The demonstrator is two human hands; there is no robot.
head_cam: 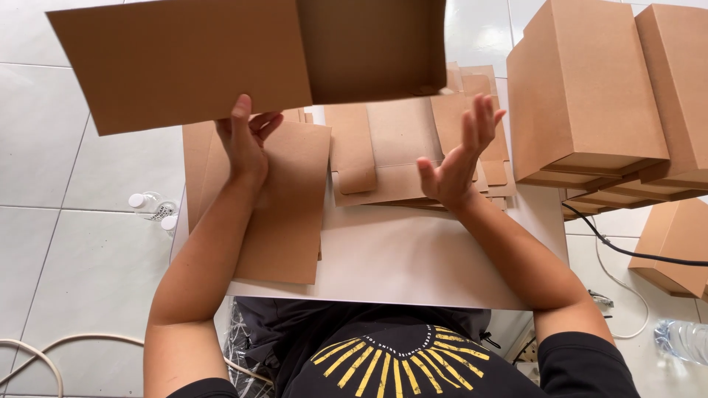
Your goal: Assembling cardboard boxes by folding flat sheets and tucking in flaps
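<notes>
White tiled floor, low table (413, 273), left hand (247, 140) grip seemingly pinching half-folded carton (184, 59) bottom edge, right hand (461, 158) released, finished boxes (582, 88) crowding right.

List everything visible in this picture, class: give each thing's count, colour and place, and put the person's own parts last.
Half-folded cardboard box: one, brown, held up at the top.
Flat cardboard blanks: a pile, brown, on the table.
Table: one, pale, centre.
Finished boxes: several, brown, stacked at right.
Plastic bottles: two, clear with white caps, on the floor at left; another clear bottle lower right.
Cables: black and white, on the floor at right.
Left hand: grip on the box's lower edge.
Right hand: open, fingers spread, touching nothing.
</notes>
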